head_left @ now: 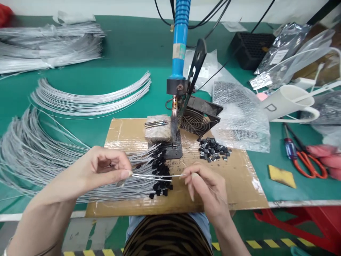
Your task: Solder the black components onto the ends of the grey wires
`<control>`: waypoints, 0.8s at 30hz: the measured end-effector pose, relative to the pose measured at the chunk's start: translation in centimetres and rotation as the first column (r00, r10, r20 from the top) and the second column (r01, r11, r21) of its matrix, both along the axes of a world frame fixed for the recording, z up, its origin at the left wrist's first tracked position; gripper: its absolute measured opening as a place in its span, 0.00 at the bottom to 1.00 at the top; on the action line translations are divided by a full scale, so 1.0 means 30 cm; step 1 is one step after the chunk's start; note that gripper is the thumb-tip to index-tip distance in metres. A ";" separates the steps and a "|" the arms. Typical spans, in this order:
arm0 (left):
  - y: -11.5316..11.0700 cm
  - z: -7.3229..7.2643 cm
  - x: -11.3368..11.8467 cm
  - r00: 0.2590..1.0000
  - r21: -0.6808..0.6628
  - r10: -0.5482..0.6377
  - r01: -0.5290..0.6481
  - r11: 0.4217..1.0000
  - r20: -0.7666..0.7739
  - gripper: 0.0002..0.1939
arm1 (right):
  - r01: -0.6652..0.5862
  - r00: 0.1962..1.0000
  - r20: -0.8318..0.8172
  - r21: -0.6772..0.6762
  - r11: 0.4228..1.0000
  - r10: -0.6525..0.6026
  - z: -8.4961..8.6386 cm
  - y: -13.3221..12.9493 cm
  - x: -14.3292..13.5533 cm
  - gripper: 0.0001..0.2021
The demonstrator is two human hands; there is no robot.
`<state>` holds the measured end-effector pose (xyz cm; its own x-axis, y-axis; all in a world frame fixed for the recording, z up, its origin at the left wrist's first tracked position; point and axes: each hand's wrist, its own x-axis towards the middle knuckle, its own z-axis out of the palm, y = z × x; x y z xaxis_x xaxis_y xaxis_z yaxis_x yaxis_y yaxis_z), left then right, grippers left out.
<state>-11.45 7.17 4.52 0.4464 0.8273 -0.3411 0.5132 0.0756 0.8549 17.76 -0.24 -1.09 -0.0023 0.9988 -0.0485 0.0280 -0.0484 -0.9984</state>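
Thumb and fingers of my left hand (106,165) are pinched on a pair of thin white wires (157,176), which stretch to the right above the cardboard. My right hand (207,185) is closed at the tip of one of these wires; the other wire's end sticks out free. A very fine strand also passes by the right fingers; I cannot make out whether it is held. Beneath the wires lies a large bundle of grey wires (48,153) with black connectors (161,167) on their ends. Just beyond stands a blue-handled soldering iron (181,46), tip down.
A pile of small black pieces (213,149) lies on the cardboard (234,177). A small fan (195,119) and a wrapped block (157,133) flank the iron. More wire bundles (90,97) lie left; a mug (286,101), orange-handled scissors (310,165) and yellow sponge (281,176) right.
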 end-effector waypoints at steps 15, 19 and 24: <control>-0.049 -0.029 0.089 0.996 0.056 0.077 -0.074 0.996 -0.055 0.12 | 0.006 0.990 0.136 0.093 0.996 -0.018 -0.014 0.016 -0.049 0.12; -0.056 -0.033 0.090 0.993 0.008 0.092 -0.092 0.996 -0.070 0.14 | -0.063 0.987 0.157 0.103 0.993 0.046 -0.022 0.011 -0.041 0.11; -0.067 -0.035 0.081 0.991 -0.052 0.125 -0.128 0.990 -0.054 0.16 | -0.154 0.978 0.159 0.099 0.983 0.137 -0.025 0.006 -0.028 0.11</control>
